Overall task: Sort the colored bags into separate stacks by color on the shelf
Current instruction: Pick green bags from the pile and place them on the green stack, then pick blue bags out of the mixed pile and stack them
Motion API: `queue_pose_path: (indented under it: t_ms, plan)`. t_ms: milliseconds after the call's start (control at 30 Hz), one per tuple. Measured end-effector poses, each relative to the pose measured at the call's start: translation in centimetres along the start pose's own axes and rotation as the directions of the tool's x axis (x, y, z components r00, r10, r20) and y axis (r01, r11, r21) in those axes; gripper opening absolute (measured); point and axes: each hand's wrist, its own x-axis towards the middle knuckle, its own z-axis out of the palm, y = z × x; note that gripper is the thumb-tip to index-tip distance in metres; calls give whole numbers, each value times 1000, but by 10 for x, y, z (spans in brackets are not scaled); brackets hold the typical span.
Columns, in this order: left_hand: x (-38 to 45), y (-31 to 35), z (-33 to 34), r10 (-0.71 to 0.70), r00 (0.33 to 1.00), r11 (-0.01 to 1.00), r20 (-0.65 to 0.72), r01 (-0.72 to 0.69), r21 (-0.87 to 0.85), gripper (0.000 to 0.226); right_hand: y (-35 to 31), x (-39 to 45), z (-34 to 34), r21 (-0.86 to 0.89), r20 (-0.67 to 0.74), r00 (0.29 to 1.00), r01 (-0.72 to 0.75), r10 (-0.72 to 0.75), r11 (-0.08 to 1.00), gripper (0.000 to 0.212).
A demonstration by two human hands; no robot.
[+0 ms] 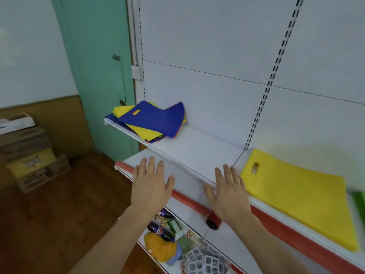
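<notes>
My left hand (151, 186) and right hand (229, 191) hover flat with fingers straight, holding nothing, before the white shelf (197, 153). Just right of my right hand lies the yellow bag (298, 196); the mixed pile of bags (152, 121) sits at the shelf's far left end.

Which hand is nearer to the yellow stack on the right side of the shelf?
The right hand. It is open just beside the yellow stack, at its left edge. The left hand is open farther left, over the lower shelf.
</notes>
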Motion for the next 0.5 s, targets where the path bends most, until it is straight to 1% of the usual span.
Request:
queue_pose_path:
  t_ms: [67,167,267,333,433,500]
  plan:
    - [17,-25,4,-22,1000,1000,2,21,8,72,-23,26,13,1,4,999,36,-36,999,90]
    - [53,-56,7,-31,1000,999,-3,31,38,71,-52,74,30,35,-26,998,55,-54,998,85]
    - [95,-84,5,-44,999,997,-4,45,69,70,-78,127,41,56,-39,998,55,-53,997,78]
    - [125,-101,3,-38,999,994,-8,38,100,69,-95,160,45,67,-42,998,53,-50,996,78]
    - [168,-122,2,-34,999,994,-12,35,99,69,-115,200,54,84,-56,997,65,-61,994,78]
    - [191,-135,4,-37,999,995,-10,38,88,68,-126,222,62,81,-27,998,55,-53,995,78]
